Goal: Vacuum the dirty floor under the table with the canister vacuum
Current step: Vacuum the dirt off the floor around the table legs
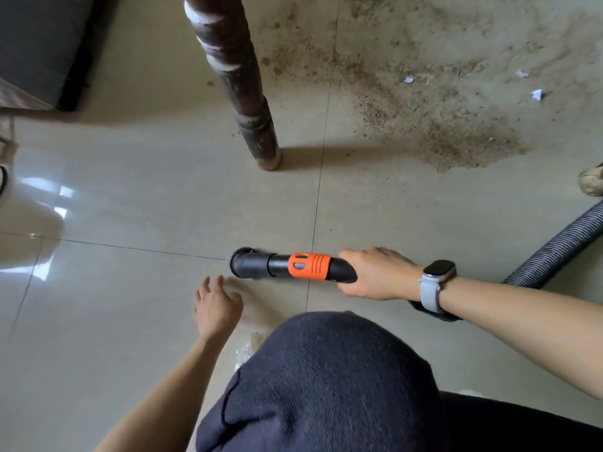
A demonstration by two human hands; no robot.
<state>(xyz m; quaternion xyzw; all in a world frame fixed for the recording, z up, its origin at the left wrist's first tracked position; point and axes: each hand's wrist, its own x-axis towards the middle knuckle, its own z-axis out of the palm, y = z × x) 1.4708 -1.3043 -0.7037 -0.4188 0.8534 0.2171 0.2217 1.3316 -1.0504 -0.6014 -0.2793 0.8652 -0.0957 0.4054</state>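
Note:
My right hand (pixel 378 275) grips the rear of the black vacuum nozzle (pixel 257 264), which has an orange collar (pixel 308 266) and lies low over the beige tile floor, its round brush tip pointing left. A grey ribbed hose (pixel 554 249) runs from behind my wrist off to the right. My left hand (pixel 217 308) hovers with relaxed fingers just below and left of the nozzle tip, holding nothing. A wide patch of brown dirt (pixel 440 125) with small white paper scraps (pixel 537 94) covers the floor at upper right, beyond the dark wooden table leg (pixel 248 102).
My bent knee in dark trousers (pixel 326 386) fills the lower middle. A dark piece of furniture (pixel 42 47) stands at upper left. A shoe tip (pixel 592 181) shows at the right edge. Glossy tiles (pixel 98 288) spread to the left.

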